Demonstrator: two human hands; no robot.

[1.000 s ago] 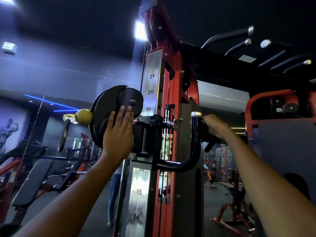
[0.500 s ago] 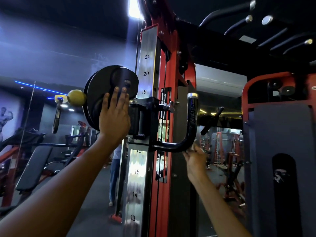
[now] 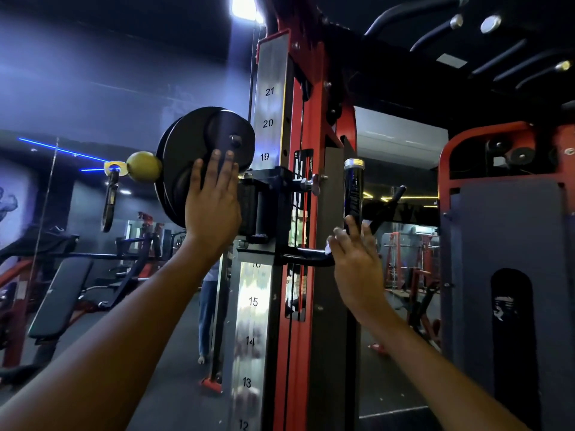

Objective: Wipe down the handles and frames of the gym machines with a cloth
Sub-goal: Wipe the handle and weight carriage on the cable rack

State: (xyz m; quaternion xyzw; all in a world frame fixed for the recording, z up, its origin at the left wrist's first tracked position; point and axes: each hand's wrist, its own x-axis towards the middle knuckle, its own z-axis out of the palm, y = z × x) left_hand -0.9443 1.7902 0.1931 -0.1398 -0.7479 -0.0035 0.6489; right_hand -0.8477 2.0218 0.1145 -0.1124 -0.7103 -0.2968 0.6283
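A red and silver cable-machine column (image 3: 300, 306) with numbered height marks stands in front of me. Its black pulley wheel (image 3: 189, 157) sticks out to the left, and my left hand (image 3: 213, 202) rests flat on it with straight fingers. A black L-shaped handle (image 3: 353, 194) with a chrome cap juts out on the right. My right hand (image 3: 354, 259) wraps the bend of that handle. A little white cloth (image 3: 328, 249) shows between the hand and the bar; most of the cloth is hidden under the palm.
A yellow ball stopper (image 3: 143, 167) and a hanging strap handle (image 3: 109, 202) sit left of the pulley. A grey padded machine with a red frame (image 3: 504, 275) stands close on the right. Benches (image 3: 59, 300) fill the left floor. A person's legs (image 3: 207, 312) show behind the column.
My right hand dropped from the top of the L-shaped handle to below its bend, then came up onto the bend. The left hand stayed on the pulley wheel.
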